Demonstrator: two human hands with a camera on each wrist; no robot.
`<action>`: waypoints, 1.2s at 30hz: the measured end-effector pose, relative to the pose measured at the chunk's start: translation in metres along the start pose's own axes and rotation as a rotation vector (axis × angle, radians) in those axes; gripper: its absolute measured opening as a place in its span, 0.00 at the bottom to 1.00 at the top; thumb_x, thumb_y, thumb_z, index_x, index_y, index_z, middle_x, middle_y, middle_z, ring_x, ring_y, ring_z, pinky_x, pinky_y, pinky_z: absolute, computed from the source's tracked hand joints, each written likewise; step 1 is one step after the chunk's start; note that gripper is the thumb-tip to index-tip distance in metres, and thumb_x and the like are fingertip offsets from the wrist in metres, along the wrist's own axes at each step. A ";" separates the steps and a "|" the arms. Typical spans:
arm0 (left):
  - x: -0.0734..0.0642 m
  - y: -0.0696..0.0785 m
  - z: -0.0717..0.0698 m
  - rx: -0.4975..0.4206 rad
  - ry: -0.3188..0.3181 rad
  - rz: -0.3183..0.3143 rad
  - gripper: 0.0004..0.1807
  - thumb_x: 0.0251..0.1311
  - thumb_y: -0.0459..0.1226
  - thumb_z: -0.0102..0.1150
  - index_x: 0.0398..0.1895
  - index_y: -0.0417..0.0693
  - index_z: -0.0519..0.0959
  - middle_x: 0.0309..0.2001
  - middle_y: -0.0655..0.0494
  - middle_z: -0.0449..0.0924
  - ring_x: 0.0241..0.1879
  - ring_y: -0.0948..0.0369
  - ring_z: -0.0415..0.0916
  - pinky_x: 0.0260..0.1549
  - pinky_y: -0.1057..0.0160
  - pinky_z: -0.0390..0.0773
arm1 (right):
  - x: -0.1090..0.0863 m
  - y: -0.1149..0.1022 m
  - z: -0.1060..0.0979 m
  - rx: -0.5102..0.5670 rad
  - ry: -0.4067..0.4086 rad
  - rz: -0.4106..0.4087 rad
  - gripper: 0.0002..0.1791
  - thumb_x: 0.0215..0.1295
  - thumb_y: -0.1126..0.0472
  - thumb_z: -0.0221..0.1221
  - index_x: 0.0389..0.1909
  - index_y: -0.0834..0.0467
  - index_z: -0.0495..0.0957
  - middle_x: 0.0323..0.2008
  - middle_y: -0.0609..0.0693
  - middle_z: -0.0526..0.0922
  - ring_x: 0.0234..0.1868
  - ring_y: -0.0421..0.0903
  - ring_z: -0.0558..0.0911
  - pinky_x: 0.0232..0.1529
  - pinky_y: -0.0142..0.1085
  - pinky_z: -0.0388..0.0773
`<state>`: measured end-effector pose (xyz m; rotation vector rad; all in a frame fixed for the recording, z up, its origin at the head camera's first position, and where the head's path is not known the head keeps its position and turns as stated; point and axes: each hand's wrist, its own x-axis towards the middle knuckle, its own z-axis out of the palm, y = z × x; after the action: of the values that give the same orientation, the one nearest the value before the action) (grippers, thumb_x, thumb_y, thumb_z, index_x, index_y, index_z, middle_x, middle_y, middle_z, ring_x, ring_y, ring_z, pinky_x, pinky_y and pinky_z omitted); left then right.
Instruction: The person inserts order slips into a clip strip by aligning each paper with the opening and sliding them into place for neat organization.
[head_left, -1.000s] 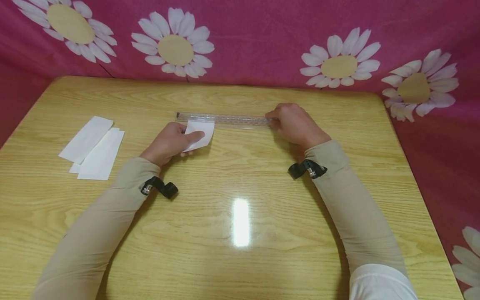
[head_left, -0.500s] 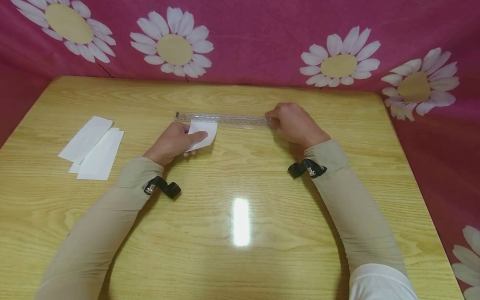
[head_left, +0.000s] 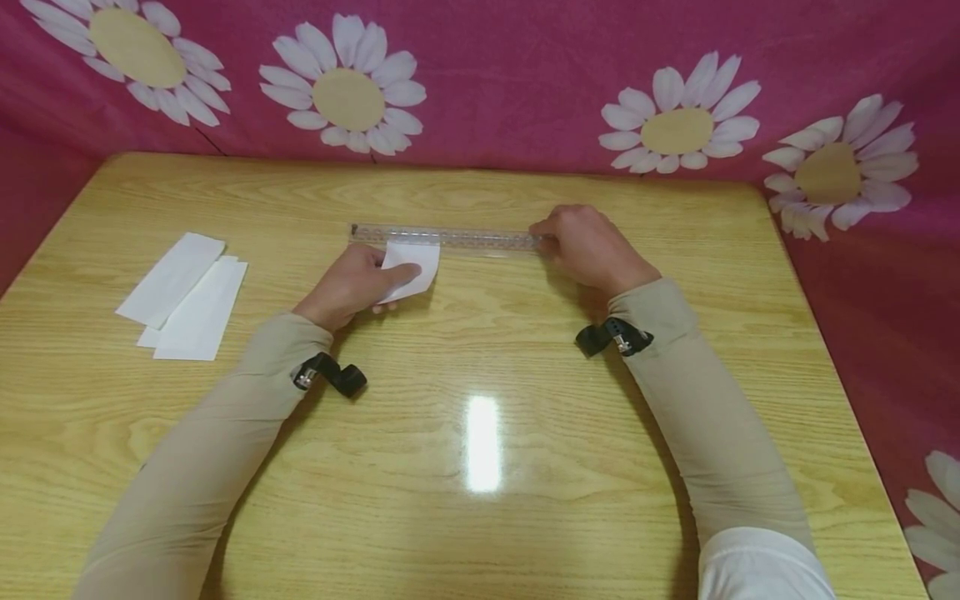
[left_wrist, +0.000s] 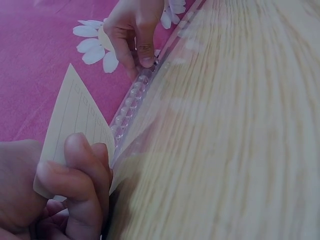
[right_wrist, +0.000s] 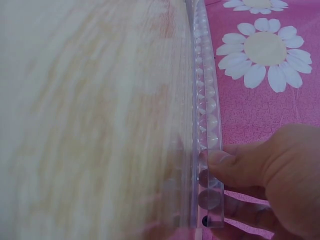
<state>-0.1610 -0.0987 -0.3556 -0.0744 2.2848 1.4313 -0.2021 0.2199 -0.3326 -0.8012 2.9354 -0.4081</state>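
Observation:
My left hand (head_left: 347,286) pinches a small white slip of paper (head_left: 422,258), thumb on top and fingers beneath. In the left wrist view the slip's underside (left_wrist: 72,115) shows printed lines and small boxes. The slip's far edge meets the near edge of a clear plastic ruler (head_left: 480,240) with a row of round holes. At the ruler's right end, my right hand (head_left: 596,250) pinches it between thumb and fingers. The right wrist view shows that thumb on the ruler (right_wrist: 210,125); the fingers behind it are partly hidden.
Several white paper slips (head_left: 198,308) lie overlapped at the left of the wooden table (head_left: 420,517). A pink cloth with daisies (head_left: 517,83) hangs behind the table's far edge and along its right side. Light glares off the tabletop near the middle.
My left hand has slid a little to the right along the ruler, carrying the paper slip with it. The right hand and the ruler stay almost still.

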 end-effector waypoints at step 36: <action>0.002 0.010 0.015 0.032 -0.013 -0.006 0.19 0.70 0.45 0.63 0.46 0.35 0.79 0.30 0.55 0.81 0.16 0.67 0.72 0.19 0.69 0.75 | 0.000 0.000 0.000 0.006 -0.003 -0.004 0.18 0.73 0.68 0.56 0.60 0.59 0.84 0.52 0.62 0.88 0.54 0.58 0.85 0.61 0.51 0.80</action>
<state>-0.1606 -0.0807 -0.3539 -0.0624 2.2943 1.3881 -0.2020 0.2201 -0.3327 -0.8058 2.9290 -0.4154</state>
